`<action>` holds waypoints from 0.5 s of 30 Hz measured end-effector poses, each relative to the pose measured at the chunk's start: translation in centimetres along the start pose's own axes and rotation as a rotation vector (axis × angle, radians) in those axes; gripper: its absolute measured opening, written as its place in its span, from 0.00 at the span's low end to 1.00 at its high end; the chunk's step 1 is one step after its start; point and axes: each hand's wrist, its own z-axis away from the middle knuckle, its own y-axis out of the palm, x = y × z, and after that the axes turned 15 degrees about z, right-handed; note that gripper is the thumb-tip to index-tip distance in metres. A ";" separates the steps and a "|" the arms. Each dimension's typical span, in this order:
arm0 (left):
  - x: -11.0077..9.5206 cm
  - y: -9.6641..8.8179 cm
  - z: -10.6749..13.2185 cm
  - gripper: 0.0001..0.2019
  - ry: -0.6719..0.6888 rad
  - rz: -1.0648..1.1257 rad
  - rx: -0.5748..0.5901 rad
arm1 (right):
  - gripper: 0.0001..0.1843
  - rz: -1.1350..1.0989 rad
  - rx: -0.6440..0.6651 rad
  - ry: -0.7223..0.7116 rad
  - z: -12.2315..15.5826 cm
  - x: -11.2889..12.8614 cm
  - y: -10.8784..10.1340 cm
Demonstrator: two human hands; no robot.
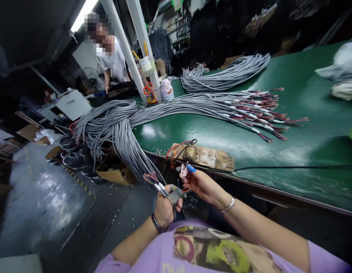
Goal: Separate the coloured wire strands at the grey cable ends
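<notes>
My left hand is closed around several grey cables with white sleeves and stripped, coloured wire ends; grey coverings wrap some of its fingers. Just to its right, my right hand has its fingers drawn together, with a blue covering on one fingertip. A small pale pink piece shows at those fingertips; whether it is held or worn cannot be made out. Red and green wire ends stick out between the two hands. A large bundle of grey cables hangs over the table's edge behind my left hand.
On the green table, more grey cables lie with bared ends rightward, beside a coiled bundle. A taped brown block with a black cord sits at the front edge. Orange scissors stand by a post. Another person stands behind.
</notes>
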 end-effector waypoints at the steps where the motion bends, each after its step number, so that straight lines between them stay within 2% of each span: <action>1: 0.0 0.1 -0.1 0.17 -0.003 0.006 0.004 | 0.15 0.003 0.002 -0.008 0.0 -0.1 0.0; 4: 0.1 0.2 -0.5 0.17 -0.021 0.024 0.011 | 0.17 -0.010 0.012 -0.014 -0.1 -0.1 -0.1; 8: 0.3 0.2 -1.1 0.16 -0.040 0.068 0.042 | 0.14 -0.056 -0.002 0.024 -0.4 0.1 0.0; 15: 0.7 0.2 -1.8 0.15 -0.076 0.073 0.073 | 0.11 -0.102 -0.131 0.007 -0.9 0.0 0.7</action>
